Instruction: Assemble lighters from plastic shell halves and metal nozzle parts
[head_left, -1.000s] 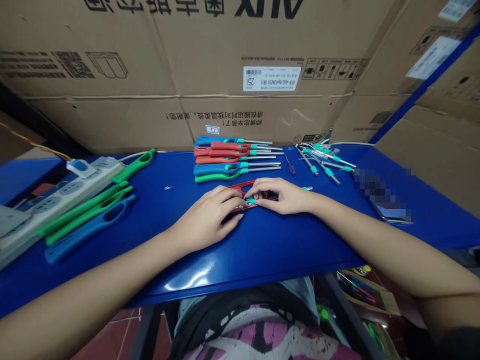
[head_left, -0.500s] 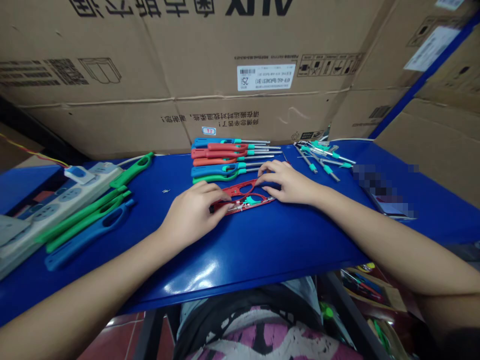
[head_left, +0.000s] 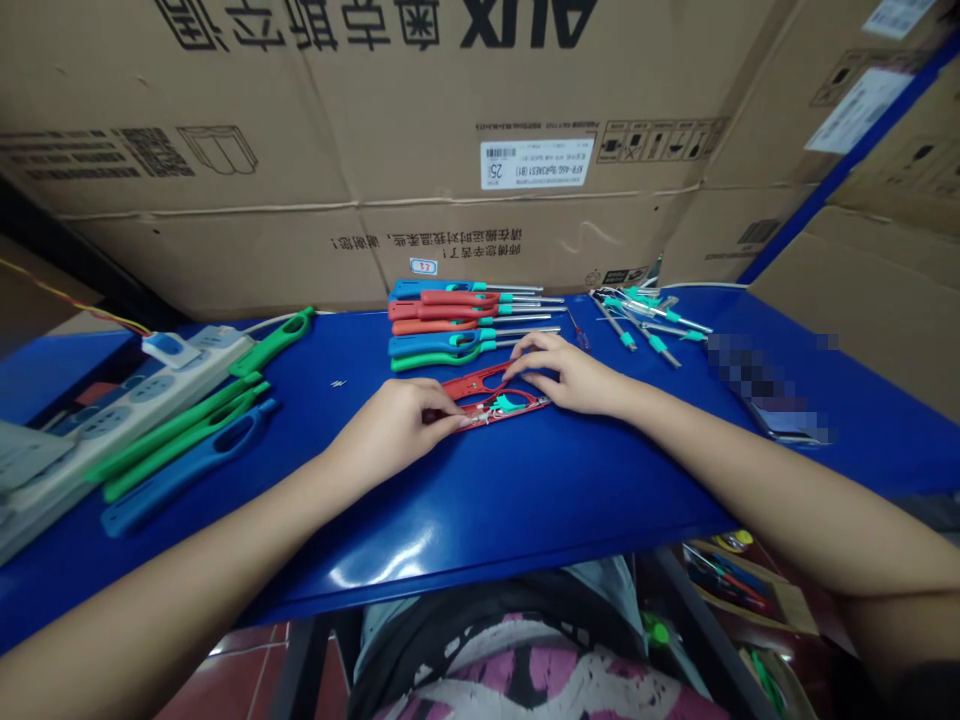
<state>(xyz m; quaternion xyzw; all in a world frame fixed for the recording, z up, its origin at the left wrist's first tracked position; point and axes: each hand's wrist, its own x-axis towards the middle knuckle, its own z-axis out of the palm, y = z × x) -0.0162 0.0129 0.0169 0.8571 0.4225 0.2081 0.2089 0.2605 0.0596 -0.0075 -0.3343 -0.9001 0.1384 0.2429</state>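
Note:
Two red lighter shell halves lie side by side on the blue table, the rear one (head_left: pixel 471 383) bare. The front half (head_left: pixel 534 405) holds a teal trigger piece (head_left: pixel 508 404) and thin wires. My left hand (head_left: pixel 405 420) has its thumb and fingers closed on the left end of the front red shell. My right hand (head_left: pixel 562 373) reaches over the right ends, its fingers bent around the rear shell and its thumb near the front one. Just behind them is a row of red, blue, orange and green lighters (head_left: pixel 435 345) with metal tubes.
A white power strip (head_left: pixel 142 393) with green and blue shells (head_left: pixel 191 468) lies at the left. Metal tubes with teal parts (head_left: pixel 649 318), a purple-handled screwdriver (head_left: pixel 581 338) and a blurred phone (head_left: pixel 780 415) are at the right. Cardboard (head_left: pixel 420 110) stands behind.
The view has shifted slightly. My left fingers have drawn closer together at the shell's left end, and my right hand has moved slightly left. The shells stay in place.

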